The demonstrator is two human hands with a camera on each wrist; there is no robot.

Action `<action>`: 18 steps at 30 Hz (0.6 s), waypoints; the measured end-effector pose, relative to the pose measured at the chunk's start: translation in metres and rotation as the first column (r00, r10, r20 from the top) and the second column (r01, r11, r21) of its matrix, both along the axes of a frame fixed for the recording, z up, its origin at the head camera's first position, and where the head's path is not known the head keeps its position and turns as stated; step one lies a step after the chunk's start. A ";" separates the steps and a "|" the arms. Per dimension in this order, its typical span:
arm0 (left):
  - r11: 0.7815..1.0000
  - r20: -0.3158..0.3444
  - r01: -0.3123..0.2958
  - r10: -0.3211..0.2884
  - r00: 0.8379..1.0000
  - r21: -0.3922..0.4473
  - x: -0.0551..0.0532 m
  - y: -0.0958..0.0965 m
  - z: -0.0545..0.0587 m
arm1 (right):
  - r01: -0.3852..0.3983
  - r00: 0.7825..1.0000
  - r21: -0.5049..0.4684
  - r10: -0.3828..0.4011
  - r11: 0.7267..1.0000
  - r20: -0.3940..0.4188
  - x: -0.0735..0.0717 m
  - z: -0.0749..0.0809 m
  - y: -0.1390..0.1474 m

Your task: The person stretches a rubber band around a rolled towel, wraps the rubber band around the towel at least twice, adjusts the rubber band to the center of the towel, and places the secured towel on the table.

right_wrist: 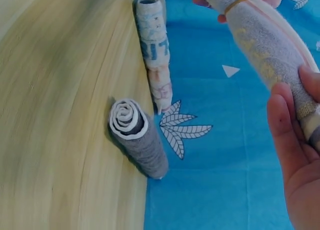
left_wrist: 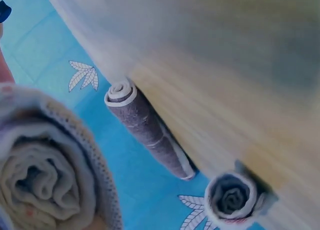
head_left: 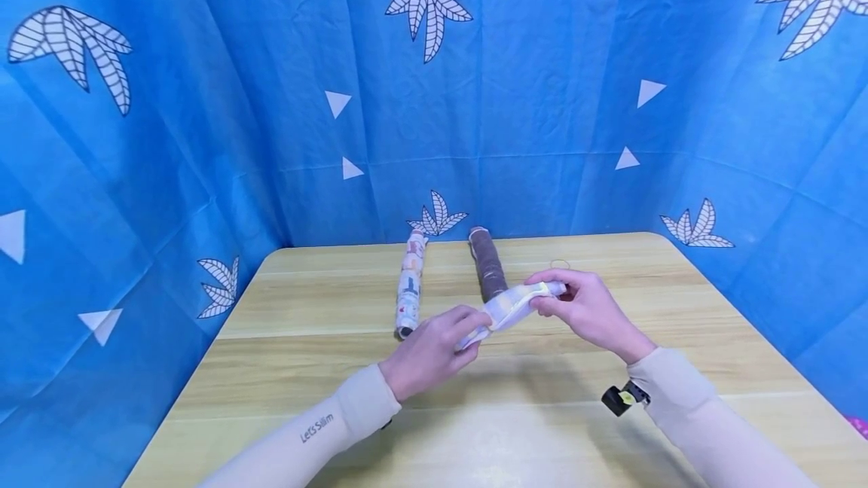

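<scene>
Rolled towel, pale, slants above the desk, the fingers of the left hand curled closely round one end, those of the right hand pinching the other. A thin yellow band circles it by the left fingers. Beyond those lies a printed roll; between both hands' fingers, farther off, a dark roll; farthest, a blue curtain.

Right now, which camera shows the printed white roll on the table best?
The right wrist view: the printed white roll appears large there, its whole length and blue print unobstructed. The head view shows it smaller, its near end appearing beside the left hand; the left wrist view shows mainly its coiled end.
</scene>
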State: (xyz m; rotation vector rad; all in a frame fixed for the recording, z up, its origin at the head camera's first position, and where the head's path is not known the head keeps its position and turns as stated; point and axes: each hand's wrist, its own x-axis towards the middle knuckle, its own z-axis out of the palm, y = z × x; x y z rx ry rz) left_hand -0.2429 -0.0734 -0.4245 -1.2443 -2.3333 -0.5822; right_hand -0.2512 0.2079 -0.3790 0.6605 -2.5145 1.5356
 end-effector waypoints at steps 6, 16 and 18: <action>0.998 -0.017 -0.001 0.000 1.000 -0.060 -0.001 0.001 0.002 | 0.023 1.000 -0.001 -0.023 1.000 0.003 -0.002 -0.003 -0.004; 0.994 0.040 -0.009 0.013 0.999 -0.107 -0.005 -0.003 0.004 | 0.043 0.998 0.010 -0.044 0.999 0.055 -0.006 -0.009 -0.002; 0.997 0.118 -0.005 0.014 0.993 -0.080 -0.005 -0.004 0.005 | 0.047 0.996 -0.003 -0.046 0.999 0.081 -0.007 -0.010 0.000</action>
